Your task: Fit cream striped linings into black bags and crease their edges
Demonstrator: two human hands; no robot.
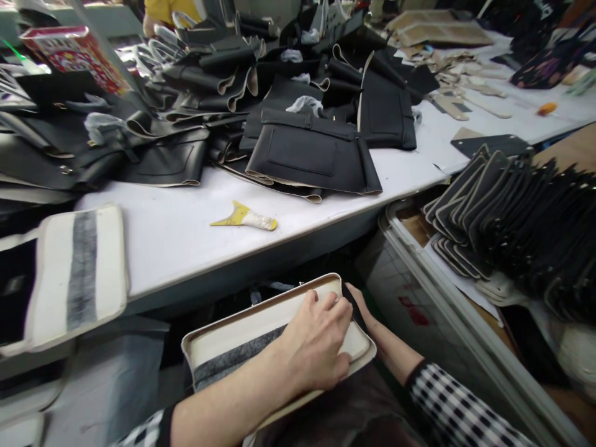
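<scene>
A part-made bag [242, 344] rests tilted across my lap, with a cream inside, a grey fuzzy strip and a pale raised rim. Near its right end, my left hand [321, 335] presses onto the cream panel, its fingers curled in at the edge and its thumb toward the near rim. My right hand [359, 305] supports the bag from outside at the right end; most of its fingers are hidden behind the black side. On the white table ahead lies a yellow scraper [244, 216] with a white-wrapped handle.
Black leather bag pieces [302, 152] are heaped along the white table [172, 242]. Another cream panel with a grey strip [81, 273] lies at left. At right, a bin [410, 248] stands beside a packed row of black flaps [512, 217]. A person in yellow [172, 9] is at the back.
</scene>
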